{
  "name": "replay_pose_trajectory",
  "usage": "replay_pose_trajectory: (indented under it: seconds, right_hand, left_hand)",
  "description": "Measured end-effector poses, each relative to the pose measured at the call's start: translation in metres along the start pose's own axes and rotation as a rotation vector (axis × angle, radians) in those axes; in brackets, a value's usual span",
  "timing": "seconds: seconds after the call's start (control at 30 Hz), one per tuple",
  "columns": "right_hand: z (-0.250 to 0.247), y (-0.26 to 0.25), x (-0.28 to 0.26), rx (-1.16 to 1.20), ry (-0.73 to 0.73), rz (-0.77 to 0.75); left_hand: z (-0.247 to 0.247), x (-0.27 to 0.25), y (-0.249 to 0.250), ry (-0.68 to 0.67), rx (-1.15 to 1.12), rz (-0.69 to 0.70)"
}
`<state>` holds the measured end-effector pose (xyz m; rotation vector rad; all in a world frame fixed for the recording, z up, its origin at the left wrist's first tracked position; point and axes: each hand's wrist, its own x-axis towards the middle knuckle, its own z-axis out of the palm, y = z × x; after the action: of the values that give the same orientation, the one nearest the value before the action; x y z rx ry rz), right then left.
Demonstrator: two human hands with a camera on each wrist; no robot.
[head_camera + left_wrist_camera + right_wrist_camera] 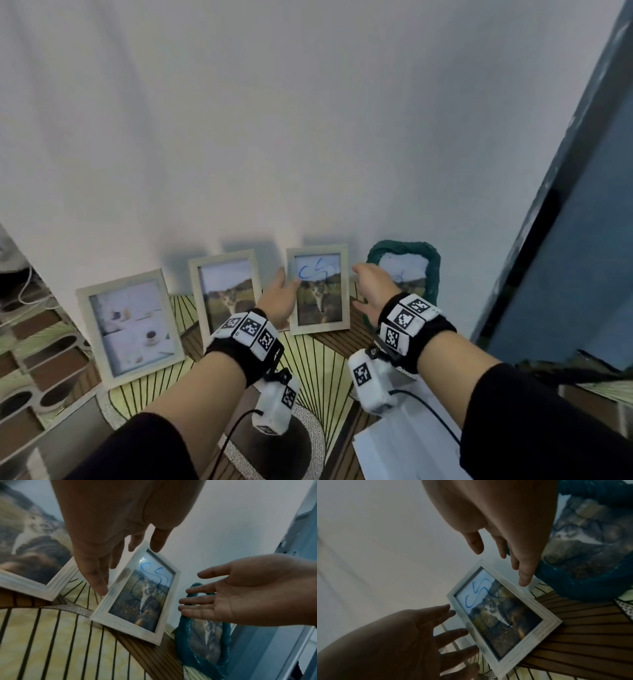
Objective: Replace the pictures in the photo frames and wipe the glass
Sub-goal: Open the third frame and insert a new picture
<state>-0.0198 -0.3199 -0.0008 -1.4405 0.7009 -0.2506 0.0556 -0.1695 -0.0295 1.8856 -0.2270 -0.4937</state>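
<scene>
Both hands spread, holding nothing: left hand [279, 299] at the left edge of the scribbled white frame [318, 289], right hand [371, 291] just off its right edge. I cannot tell if the left fingertips [448, 613] touch. Frame stands upright, long axis vertical, between my hands at the tabletop's [308, 366] far edge against the wall; left is nearer.

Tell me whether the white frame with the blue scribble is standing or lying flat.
Standing. The white frame with the blue scribble rests on its bottom edge on the table, tilted back toward the wall; whether it touches the wall, cannot tell.

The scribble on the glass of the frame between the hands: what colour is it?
Blue. The scribble shows best in the right wrist view, over the picture's pale sky.
</scene>
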Motion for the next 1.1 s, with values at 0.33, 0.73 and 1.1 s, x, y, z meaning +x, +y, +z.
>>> replay_pose_trajectory:
  seconds: [0.33,0.73,1.1]
  right_hand:
    - [0.003,0.011,0.016,-0.085,-0.108,0.082]
    - [-0.003,-0.026,-0.052,-0.028,-0.165,-0.227]
    - [-0.026,-0.006,-0.156,0.180,-0.346,-0.609]
  left_hand:
    - [0.005,0.017,-0.022,-0.043,0.081,0.031]
    - [-0.059,-0.049,0.037,-0.064,0.024,0.296]
    - [-0.108,-0.189,0.041,-0.125,-0.148,0.541]
